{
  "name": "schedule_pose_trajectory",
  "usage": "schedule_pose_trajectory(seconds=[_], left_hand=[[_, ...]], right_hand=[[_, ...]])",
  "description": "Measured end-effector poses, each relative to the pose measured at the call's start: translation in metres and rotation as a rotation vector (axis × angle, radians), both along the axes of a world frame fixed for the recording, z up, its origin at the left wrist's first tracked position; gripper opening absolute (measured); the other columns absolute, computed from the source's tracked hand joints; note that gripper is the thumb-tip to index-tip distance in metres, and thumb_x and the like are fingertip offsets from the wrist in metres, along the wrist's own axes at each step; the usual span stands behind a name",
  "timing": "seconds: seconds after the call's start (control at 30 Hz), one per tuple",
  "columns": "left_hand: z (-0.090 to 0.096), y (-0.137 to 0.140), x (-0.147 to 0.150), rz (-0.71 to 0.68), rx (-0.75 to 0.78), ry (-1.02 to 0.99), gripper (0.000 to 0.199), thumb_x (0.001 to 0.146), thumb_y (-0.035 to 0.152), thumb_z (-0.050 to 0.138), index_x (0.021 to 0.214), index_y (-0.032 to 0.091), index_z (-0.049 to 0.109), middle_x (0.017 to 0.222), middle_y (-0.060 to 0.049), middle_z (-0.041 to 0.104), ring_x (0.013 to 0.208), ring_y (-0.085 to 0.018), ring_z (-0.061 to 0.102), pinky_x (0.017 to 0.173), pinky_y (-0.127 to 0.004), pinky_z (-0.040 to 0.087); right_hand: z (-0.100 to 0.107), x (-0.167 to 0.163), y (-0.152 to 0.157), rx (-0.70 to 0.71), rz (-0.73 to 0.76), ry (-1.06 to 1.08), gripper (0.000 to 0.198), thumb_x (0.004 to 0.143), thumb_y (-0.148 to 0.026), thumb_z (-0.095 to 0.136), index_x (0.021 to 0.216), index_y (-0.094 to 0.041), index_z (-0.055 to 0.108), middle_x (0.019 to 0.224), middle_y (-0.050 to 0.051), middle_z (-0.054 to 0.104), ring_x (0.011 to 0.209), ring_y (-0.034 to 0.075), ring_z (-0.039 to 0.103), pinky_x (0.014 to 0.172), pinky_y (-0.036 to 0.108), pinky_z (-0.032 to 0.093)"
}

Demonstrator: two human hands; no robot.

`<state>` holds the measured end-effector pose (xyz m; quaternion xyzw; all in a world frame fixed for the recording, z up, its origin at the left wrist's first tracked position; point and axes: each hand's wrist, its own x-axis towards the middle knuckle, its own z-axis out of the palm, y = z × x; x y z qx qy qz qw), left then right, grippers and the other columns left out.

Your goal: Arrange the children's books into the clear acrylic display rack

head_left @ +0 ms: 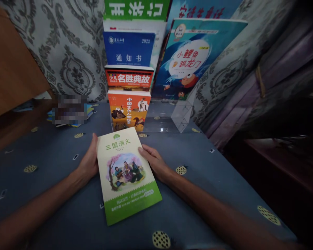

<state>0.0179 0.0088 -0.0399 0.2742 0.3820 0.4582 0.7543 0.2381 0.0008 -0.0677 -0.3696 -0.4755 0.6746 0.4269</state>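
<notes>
A cream and green book (127,173) with a picture of robed figures under a pink tree is held up between both hands, cover toward me and slightly tilted. My left hand (90,158) grips its left edge, the thumb pointing up and most fingers hidden behind. On the right edge my right hand (153,161) is closed, thumb by the cover and the other fingers largely out of sight. Just beyond stands a clear tiered book rack (181,118). An orange book (130,109) fills its front left tier.
Behind it rise a red book (130,78), a blue booklet (130,48) and a green and white book (137,10). Teal picture books (193,59) lean at right. A blurred-out stack of books (70,111) lies left on the pineapple-patterned cloth (54,149). Patterned curtains hang behind.
</notes>
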Motion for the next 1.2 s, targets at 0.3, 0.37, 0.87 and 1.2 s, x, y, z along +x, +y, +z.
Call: schedule_pose_trajectory(seconds=[0.3,0.37,0.87,1.2], left_hand=[[-0.002,0.001,-0.001,0.058,-0.066,0.015,0.045,0.091,0.029,0.061,0.131,0.008,0.064,0.111,-0.014,0.079,0.117,-0.031,0.07,0.111,-0.044,0.048],[-0.001,0.002,0.0,0.046,-0.078,-0.048,0.051,0.099,0.044,0.051,0.133,0.008,0.062,0.114,-0.015,0.078,0.118,-0.032,0.069,0.111,-0.045,0.048],[-0.011,0.012,-0.007,0.04,-0.158,-0.109,0.067,0.104,0.058,0.031,0.142,0.008,0.055,0.106,-0.016,0.079,0.091,-0.027,0.078,0.098,-0.04,0.056],[-0.005,0.006,-0.002,-0.013,-0.184,-0.092,0.08,0.101,0.065,0.029,0.15,0.004,0.046,0.122,-0.02,0.073,0.114,-0.031,0.071,0.113,-0.042,0.044]], right_hand=[[0.004,0.005,0.005,0.756,-0.253,-0.74,0.042,0.097,-0.044,0.052,0.133,-0.024,0.057,0.142,0.016,0.057,0.133,0.035,0.05,0.112,0.06,0.039],[0.01,-0.005,0.009,0.878,-0.198,-0.911,0.043,0.099,-0.04,0.048,0.136,-0.019,0.056,0.155,0.02,0.044,0.146,0.037,0.036,0.118,0.063,0.029],[0.042,-0.07,0.043,1.026,-0.01,-1.354,0.035,0.106,-0.042,0.043,0.114,-0.015,0.063,0.115,0.015,0.068,0.114,0.03,0.059,0.108,0.053,0.041],[-0.009,-0.026,0.018,0.747,-0.145,-0.881,0.062,0.104,-0.044,0.037,0.155,-0.01,0.029,0.164,0.022,0.027,0.156,0.029,0.019,0.124,0.05,0.028]])
